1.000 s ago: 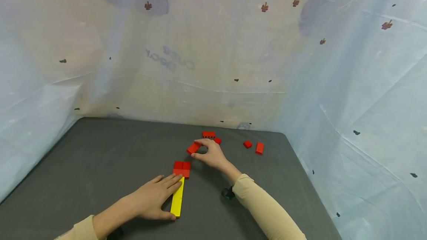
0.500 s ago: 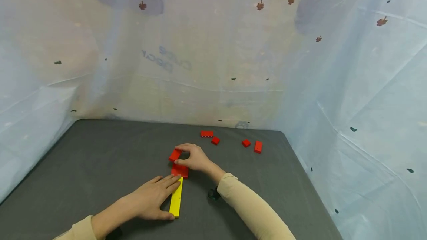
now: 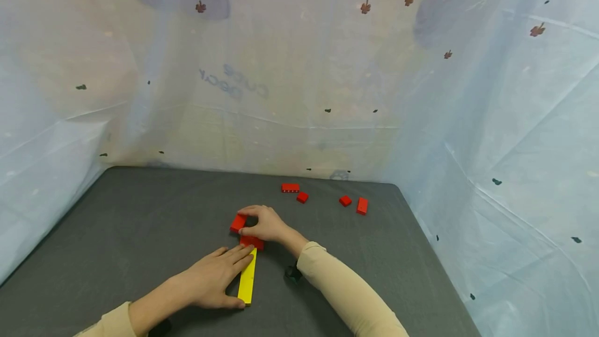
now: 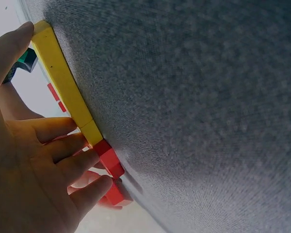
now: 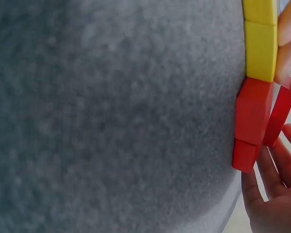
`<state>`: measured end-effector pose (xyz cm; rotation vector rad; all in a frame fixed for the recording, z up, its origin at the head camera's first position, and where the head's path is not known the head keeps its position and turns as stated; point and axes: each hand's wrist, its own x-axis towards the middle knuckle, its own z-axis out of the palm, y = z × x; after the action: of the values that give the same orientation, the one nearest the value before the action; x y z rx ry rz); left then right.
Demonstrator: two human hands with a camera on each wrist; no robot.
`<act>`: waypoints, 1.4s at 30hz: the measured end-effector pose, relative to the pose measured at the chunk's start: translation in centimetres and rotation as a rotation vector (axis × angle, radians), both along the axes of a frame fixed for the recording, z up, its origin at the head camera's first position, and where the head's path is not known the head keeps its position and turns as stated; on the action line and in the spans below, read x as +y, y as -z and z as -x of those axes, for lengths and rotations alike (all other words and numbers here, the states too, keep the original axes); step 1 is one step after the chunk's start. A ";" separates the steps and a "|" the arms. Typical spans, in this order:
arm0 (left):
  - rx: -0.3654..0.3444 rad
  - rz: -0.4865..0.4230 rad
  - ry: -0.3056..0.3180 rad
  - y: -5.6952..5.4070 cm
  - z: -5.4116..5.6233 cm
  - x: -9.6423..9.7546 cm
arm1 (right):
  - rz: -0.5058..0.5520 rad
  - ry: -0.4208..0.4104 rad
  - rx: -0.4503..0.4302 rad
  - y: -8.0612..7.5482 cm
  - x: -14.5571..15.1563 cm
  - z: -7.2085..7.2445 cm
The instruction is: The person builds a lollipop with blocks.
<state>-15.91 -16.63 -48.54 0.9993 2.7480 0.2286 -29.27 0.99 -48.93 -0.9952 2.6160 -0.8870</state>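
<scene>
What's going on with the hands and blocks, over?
Left hand: touching long, straight yellow block strip. Right hand: pinching rectangular red block beside red block cluster at strip's far end. Four loose red blocks farther back, apparently out of the way.

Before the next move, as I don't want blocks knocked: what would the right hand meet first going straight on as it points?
Beyond the red block the right hand pinches, the way looks free over the grey table, though depth is hard to judge.

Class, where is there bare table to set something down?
Free: the table between its left edge and the left hand, and between the right sleeve and its right edge. Crowded: around the yellow blocks, right hand and the red block it holds.
</scene>
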 end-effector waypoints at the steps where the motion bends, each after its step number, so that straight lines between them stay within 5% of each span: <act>1: -0.003 0.002 0.000 0.0 0.0 0.0 | -0.006 -0.002 0.001 0.1 0.0 0.0; 13: -0.010 0.003 -0.001 -0.1 -0.1 0.0 | -0.084 -0.041 0.049 0.6 -0.5 0.4; 21: 0.004 0.000 0.000 -0.2 0.0 0.0 | -0.033 0.044 0.016 0.5 -0.6 0.2; 42: 0.005 0.005 0.002 -0.2 -0.1 0.1 | -0.087 0.058 0.012 0.4 -0.9 0.1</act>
<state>-15.76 -16.58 -48.32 1.0027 2.7511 0.2193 -29.36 0.06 -49.34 -0.9096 2.6815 -0.7743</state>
